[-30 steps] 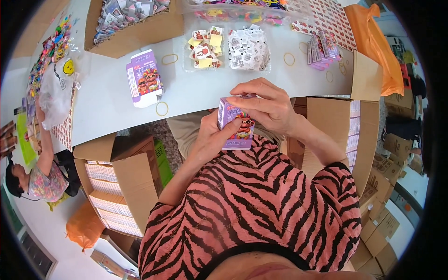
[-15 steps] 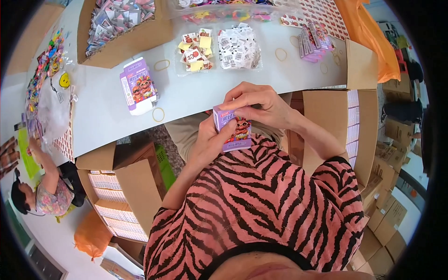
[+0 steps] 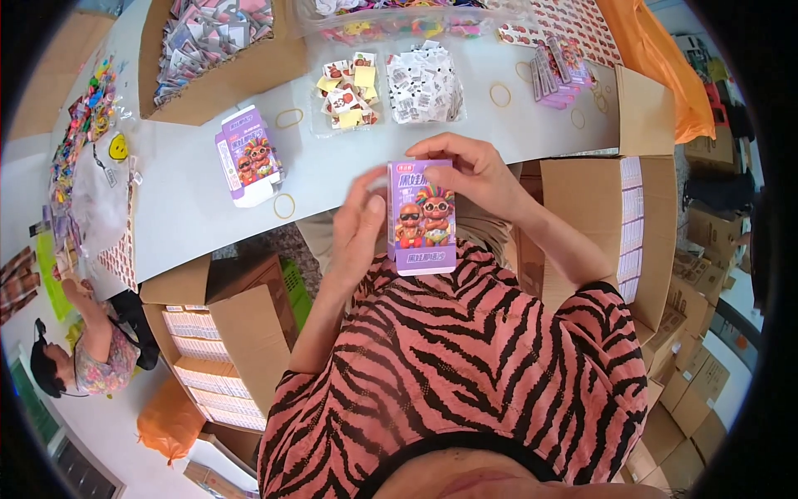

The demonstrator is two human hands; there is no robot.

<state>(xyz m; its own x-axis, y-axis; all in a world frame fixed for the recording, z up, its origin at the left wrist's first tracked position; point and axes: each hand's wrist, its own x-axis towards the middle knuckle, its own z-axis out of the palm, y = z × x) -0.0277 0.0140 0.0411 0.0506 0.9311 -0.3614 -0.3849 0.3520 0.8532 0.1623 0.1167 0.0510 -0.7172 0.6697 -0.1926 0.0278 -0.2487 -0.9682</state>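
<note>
Left hand [image 3: 359,223] flat and upright, right hand [image 3: 474,170] with fingers curled, forearms converging.

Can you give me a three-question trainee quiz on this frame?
1. True or false: both hands touch the purple box.
2. Which hand grips the box's top end? A left hand B right hand
3. What lies flat on the table left of the held box?

Key: 1 true. 2 B. 3 a second purple box, with rubber bands near it.
</note>
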